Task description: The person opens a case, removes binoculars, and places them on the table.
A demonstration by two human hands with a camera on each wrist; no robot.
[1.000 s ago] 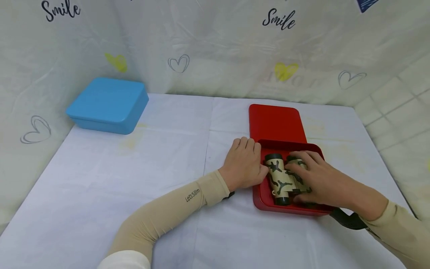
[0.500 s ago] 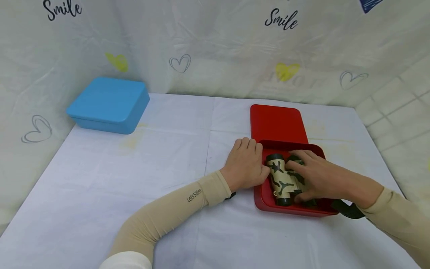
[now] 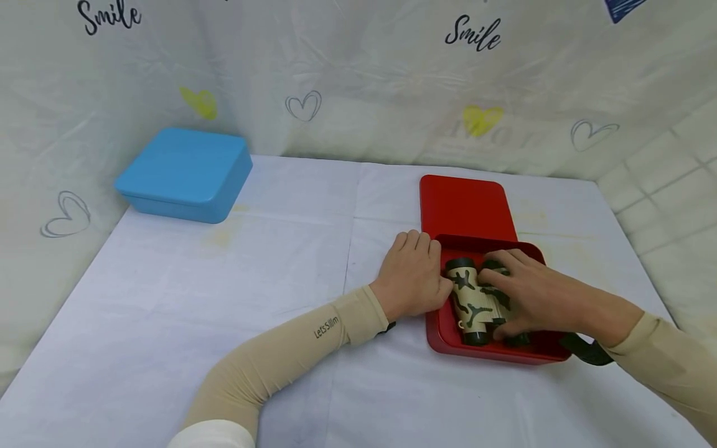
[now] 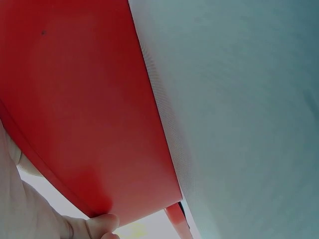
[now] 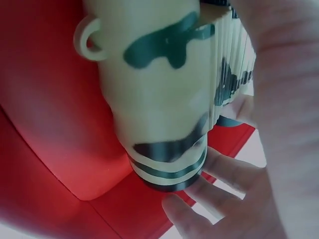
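Note:
Camouflage-patterned binoculars point(image 3: 473, 305) lie inside a red box point(image 3: 493, 356) in the head view. My right hand point(image 3: 540, 298) reaches over the box's right side, with fingers and thumb curled round the right barrel. The right wrist view shows one barrel point(image 5: 154, 84) of the binoculars close up against the red wall, fingers point(image 5: 232, 169) round its far end. My left hand point(image 3: 411, 274) grips the box's left wall at the rim. In the left wrist view its fingertips point(image 4: 103, 222) bend over the box's red side point(image 4: 94, 109). The palm hides part of the right barrel.
A red lid point(image 3: 467, 206) extends behind the box. At the far left of the white-covered table point(image 3: 313, 249) stands a closed blue box point(image 3: 187, 165). A printed curtain point(image 3: 358, 81) rises along the table's back edge.
My right wrist has shifted up slightly, showing more of the box's front right corner. Both hands keep their places on the binoculars and box; the whole view has drifted a little.

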